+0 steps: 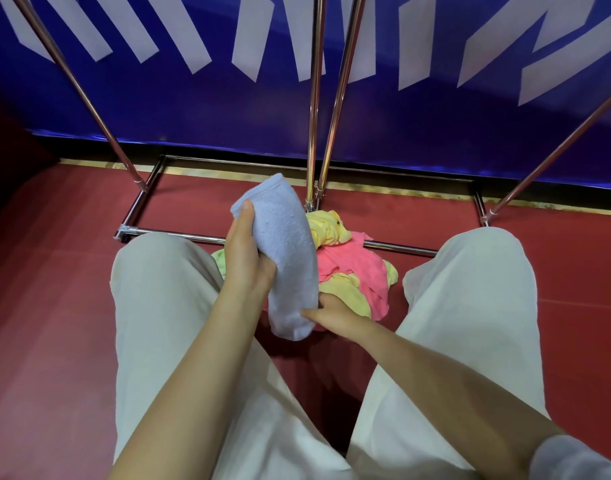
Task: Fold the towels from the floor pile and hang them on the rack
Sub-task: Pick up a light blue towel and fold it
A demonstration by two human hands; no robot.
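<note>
The left hand grips the upper part of a folded light-blue towel, thumb on top; the right hand pinches its lower end. Below it, pink and yellow towels lie piled on the red floor at the metal rack's base, before a blue banner with white marks that cannot be read.

Folded pale-blue towel above pink-yellow pile.

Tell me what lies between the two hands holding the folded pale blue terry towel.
Head view: only the pale blue towel spans between left hand and right hand.
</note>
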